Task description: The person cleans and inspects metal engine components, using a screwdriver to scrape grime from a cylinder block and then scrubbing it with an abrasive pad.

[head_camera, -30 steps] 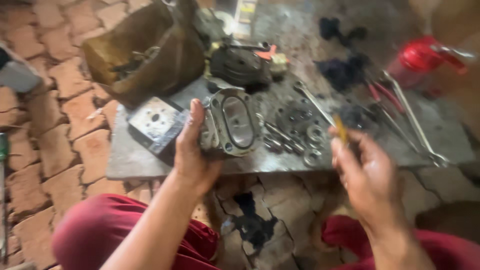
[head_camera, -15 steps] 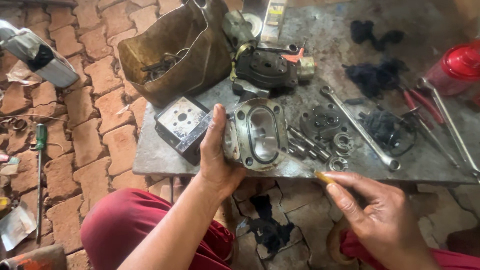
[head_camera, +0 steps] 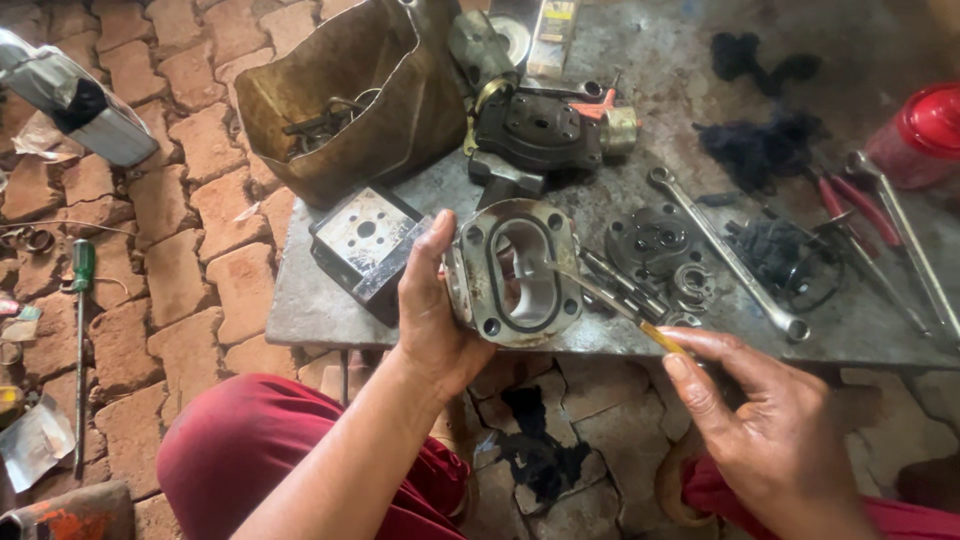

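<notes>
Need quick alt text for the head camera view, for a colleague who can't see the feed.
A person's left hand holds a metal pump housing upright at the edge of a grimy metal slab, while the right hand points a thin yellow-handled tool into its oval opening. Gears, a long wrench and a dented bucket sit around it.

Single head cam, worn by person, looks steeply down and fwd over own knees. Close range: left hand and right hand fill lower centre and lower right of frame. Metal surface spans mid to upper right, far edge cut off at top. Brick floor on the left and underneath. No 2nd view, so no overlap.
</notes>
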